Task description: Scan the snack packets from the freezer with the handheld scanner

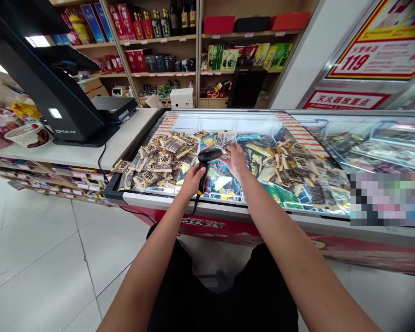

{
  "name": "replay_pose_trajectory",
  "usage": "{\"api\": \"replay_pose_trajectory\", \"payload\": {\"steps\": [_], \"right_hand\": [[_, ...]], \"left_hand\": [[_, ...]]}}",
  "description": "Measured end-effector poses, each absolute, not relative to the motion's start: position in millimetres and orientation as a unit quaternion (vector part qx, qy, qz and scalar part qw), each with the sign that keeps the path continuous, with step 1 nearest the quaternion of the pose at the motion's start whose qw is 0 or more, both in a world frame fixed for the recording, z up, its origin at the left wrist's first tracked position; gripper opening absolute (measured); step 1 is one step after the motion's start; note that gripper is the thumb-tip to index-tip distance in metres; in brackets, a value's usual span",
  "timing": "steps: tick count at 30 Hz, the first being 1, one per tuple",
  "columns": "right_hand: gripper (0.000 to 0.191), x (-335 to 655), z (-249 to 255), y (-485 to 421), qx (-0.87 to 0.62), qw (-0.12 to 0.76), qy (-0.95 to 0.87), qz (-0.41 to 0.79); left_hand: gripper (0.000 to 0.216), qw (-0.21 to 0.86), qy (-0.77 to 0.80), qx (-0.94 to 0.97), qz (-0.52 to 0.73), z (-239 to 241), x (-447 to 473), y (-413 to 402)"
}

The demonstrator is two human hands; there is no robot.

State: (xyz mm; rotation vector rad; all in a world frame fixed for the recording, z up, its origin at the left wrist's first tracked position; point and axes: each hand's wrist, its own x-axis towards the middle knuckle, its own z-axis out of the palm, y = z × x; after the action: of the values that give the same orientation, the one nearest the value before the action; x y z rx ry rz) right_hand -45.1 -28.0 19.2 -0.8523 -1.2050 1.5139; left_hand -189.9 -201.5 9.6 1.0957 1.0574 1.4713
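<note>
My left hand [192,180] is wrapped around the handle of a black barcode scanner [209,155], its head pointing toward my right hand. In my right hand [236,159] a small snack packet [225,137] with clear and tan parts is pinched by its edge, just beyond the scanner head. Both hands are above the glass top of a chest freezer [193,201]. A heap of similar snack packets [164,159] lies on the glass to the left, and another pile of packets [297,166] lies to the right. Colourful frozen-goods packages [224,182] show through the glass between them.
On the left, a white counter [124,133] carries a black checkout terminal [65,101] and a white bowl [29,134]. The scanner's cable [134,213] hangs along the freezer front. Stocked shelves [159,41] stand behind, and a second freezer section [380,143] continues right.
</note>
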Motion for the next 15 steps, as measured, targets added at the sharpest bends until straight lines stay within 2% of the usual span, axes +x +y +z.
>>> {"api": "replay_pose_trajectory", "payload": {"steps": [7,15], "right_hand": [[0.045,-45,16,-26,-0.369,0.508,-0.483,0.61],[0.041,-48,9,-25,-0.405,0.476,-0.512,0.589]], "left_hand": [[0.068,0.47,0.423,0.452,0.629,9,-191,-201],[0.065,0.441,0.43,0.448,0.649,13,-191,-206]]}}
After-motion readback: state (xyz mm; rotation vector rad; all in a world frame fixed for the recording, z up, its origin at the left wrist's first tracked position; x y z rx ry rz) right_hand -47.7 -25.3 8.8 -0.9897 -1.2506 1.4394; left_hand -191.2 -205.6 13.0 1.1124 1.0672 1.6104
